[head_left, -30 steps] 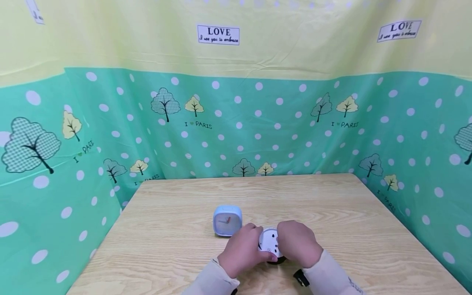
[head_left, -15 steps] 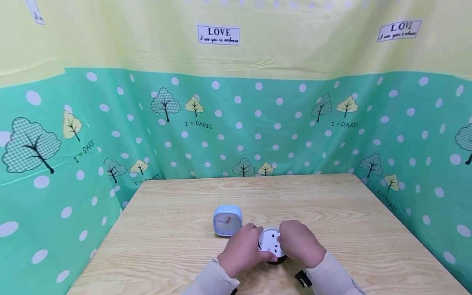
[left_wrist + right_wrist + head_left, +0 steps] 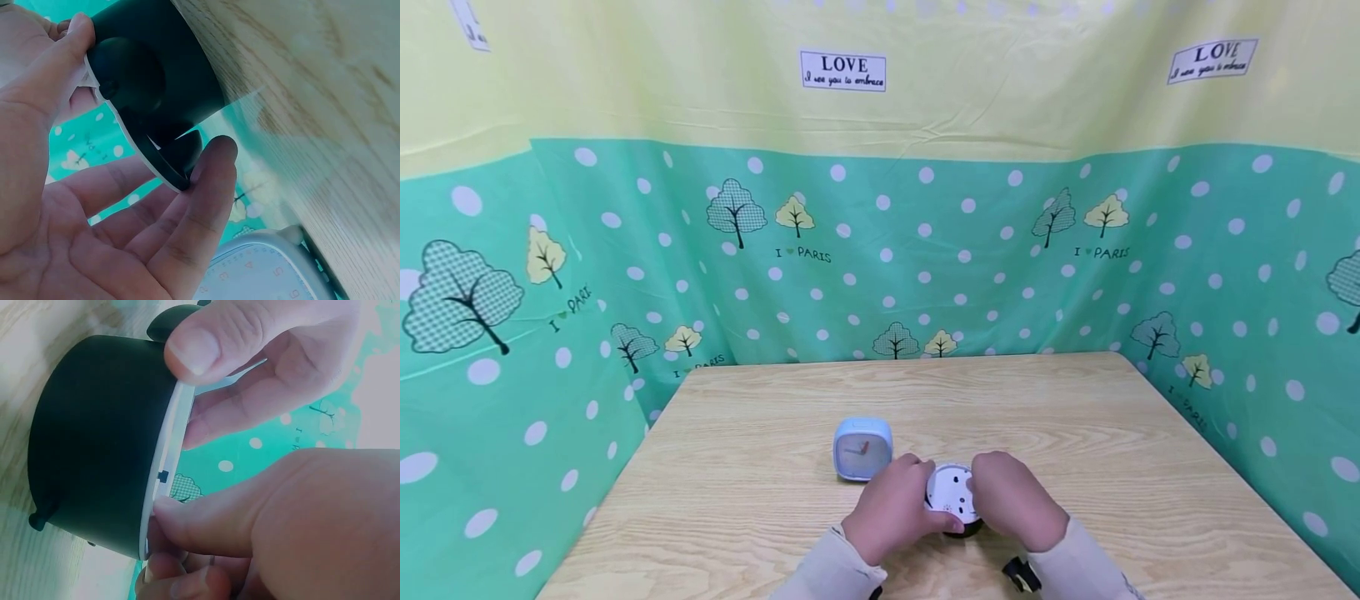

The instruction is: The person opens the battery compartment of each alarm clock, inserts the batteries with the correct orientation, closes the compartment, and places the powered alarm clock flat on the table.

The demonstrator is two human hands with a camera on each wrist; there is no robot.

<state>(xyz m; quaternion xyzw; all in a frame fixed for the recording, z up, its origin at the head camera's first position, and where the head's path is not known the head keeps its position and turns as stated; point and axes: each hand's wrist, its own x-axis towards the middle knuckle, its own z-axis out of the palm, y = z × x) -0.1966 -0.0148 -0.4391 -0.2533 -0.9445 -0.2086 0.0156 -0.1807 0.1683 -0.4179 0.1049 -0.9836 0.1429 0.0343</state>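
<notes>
A round black alarm clock (image 3: 953, 492) lies on the table with its white side up, dotted with several small black parts. My left hand (image 3: 891, 510) grips it from the left, the thumb at the near rim and a fingertip at the opposite rim, as the left wrist view shows across the black body (image 3: 178, 56). From the right, my right hand (image 3: 1015, 504) has its fingers curled at the edge. In the right wrist view its thumb (image 3: 206, 522) presses the white rim with a finger beneath. What lies between those fingertips is mostly hidden.
A light blue square clock (image 3: 862, 450) stands behind and left of the hands, close to the left fingers. The wooden table (image 3: 737, 500) is enclosed by a green and yellow printed curtain (image 3: 925, 292). A black strap piece (image 3: 1021, 575) hangs by the right wrist.
My right hand has shifted slightly to the right, uncovering a little more of the white side. My left hand and both clocks stay in place.
</notes>
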